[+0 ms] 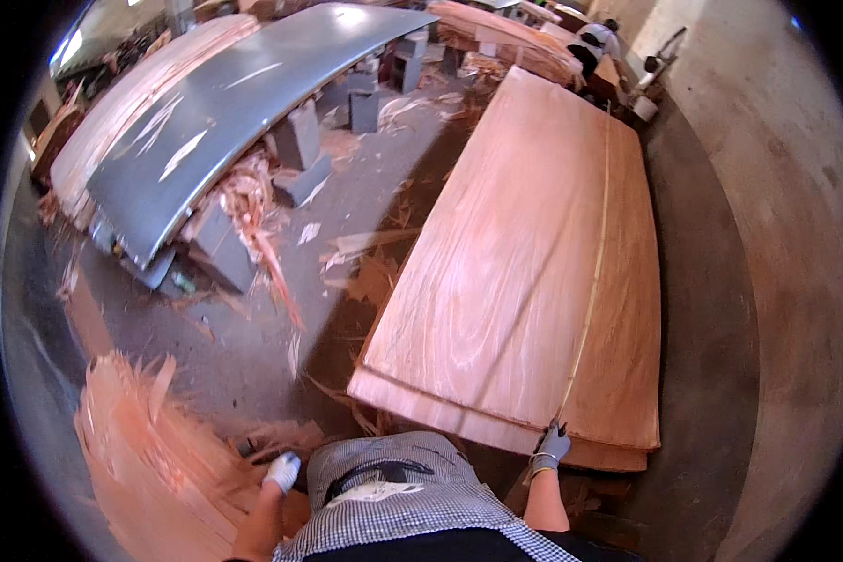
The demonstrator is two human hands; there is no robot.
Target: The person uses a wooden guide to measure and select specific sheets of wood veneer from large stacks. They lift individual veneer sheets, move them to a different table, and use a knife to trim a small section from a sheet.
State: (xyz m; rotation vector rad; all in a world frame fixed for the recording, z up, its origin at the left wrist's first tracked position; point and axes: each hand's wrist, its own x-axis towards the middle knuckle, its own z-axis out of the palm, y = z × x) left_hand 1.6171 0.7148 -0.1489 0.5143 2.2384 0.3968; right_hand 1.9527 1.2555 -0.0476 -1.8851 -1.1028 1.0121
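Note:
A long stack of thin wood veneer sheets (487,281) lies ahead of me, slightly to the right, pale on the left and darker brown along the right. Lengthwise over it runs a narrow yellow strip (591,304). At the strip's near end, my right hand (550,448), in a grey glove, is closed at the stack's near edge. Something small and dark shows at its fingertips, too small to name. My left hand (282,471), also gloved, is low beside my apron (393,478), with its fingers curled. Whatever it may hold is hidden.
Torn veneer scraps (150,454) heap up at the lower left. A large grey sheet (244,103) rests on blocks (297,136) at the far left, with wood strips littering the floor. Another person (599,42) is at the far end, near the right-hand wall (768,122).

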